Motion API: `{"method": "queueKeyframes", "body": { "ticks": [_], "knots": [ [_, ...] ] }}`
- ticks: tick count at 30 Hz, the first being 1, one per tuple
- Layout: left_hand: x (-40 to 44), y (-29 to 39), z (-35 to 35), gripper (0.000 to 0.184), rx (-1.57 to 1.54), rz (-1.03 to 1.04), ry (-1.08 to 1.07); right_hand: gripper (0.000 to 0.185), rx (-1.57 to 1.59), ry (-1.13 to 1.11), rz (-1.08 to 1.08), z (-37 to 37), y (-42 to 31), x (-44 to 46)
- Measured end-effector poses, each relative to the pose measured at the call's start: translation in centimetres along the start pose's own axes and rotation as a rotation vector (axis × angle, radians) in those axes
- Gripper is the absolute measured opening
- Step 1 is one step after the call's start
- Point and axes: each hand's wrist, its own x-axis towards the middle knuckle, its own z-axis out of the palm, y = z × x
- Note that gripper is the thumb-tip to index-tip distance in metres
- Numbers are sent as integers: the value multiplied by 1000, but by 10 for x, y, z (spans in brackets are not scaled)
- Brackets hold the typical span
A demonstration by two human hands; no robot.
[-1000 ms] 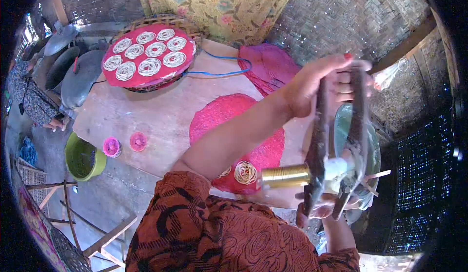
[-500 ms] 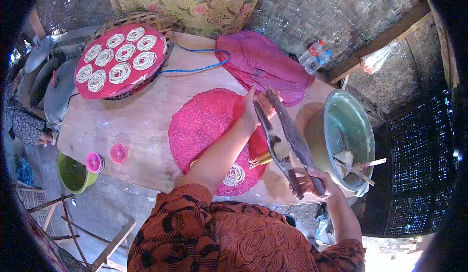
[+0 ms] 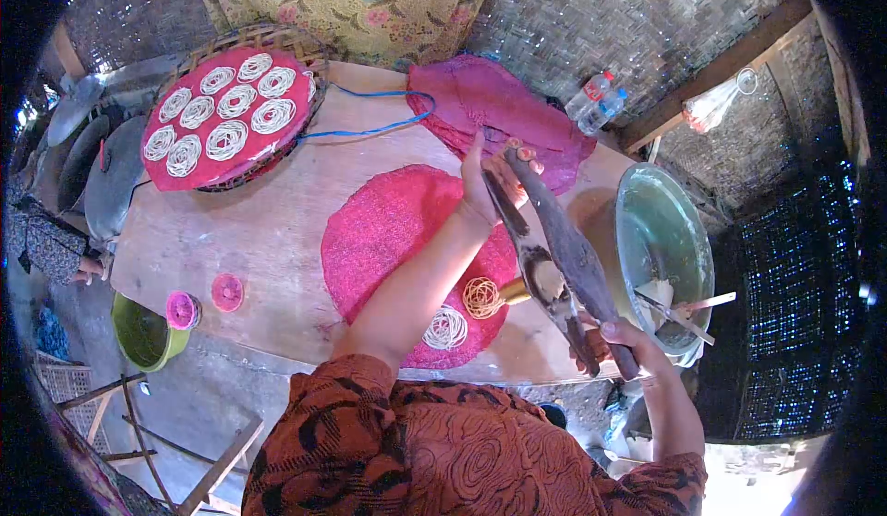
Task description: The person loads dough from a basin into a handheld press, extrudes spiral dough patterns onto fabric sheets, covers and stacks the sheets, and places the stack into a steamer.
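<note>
One pale bench (image 3: 249, 267) spread across the middle of the frame, with a woven wall (image 3: 637, 45) at upper right and a round red tray (image 3: 214, 171) of white coils at upper left. Just right of centre, a dark, long-handled wooden press (image 3: 568, 239) with a brass cylinder (image 3: 514, 291) was held near a red mat (image 3: 379, 239). The left hand (image 3: 497, 182) was curled round its upper end, the right hand (image 3: 633, 340) round its lower. Half a second earlier, only short strands showed at the cylinder's mouth; now a yellowish looped coil (image 3: 483, 297) sat there.
</note>
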Motion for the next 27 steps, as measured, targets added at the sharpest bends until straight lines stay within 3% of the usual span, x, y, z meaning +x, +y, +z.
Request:
{"method": "queueKeyframes", "body": {
  "ticks": [2, 4, 12, 18, 21, 26, 27],
  "knots": [
    [8, 3, 6, 55, -40, -79, -154, 67, -31, -7, -35, -6, 4, 8],
    [12, 11, 12, 56, -6, -84, -142, 85, -86, 1, -23, -3, 4, 17],
    [-16, 12, 12, 57, 92, 28, 69, 82, -34, -41, -11, 7, 13, 9],
    [1, 9, -35, 44, 82, -39, 67, 64, -93, 25, 16, -13, 32, 35],
    [8, 31, -46, 52, 75, -24, 2, 53, -44, 33, -93, -11, 47, 61],
    [-10, 53, 33, 45, 277, -46, -39, 67, -72, -157, -165, 0, 34, 77],
    [-15, 52, 58, 46, 350, 23, 70, 70, 24, -179, -160, 3, 27, 75]
  ]
}}
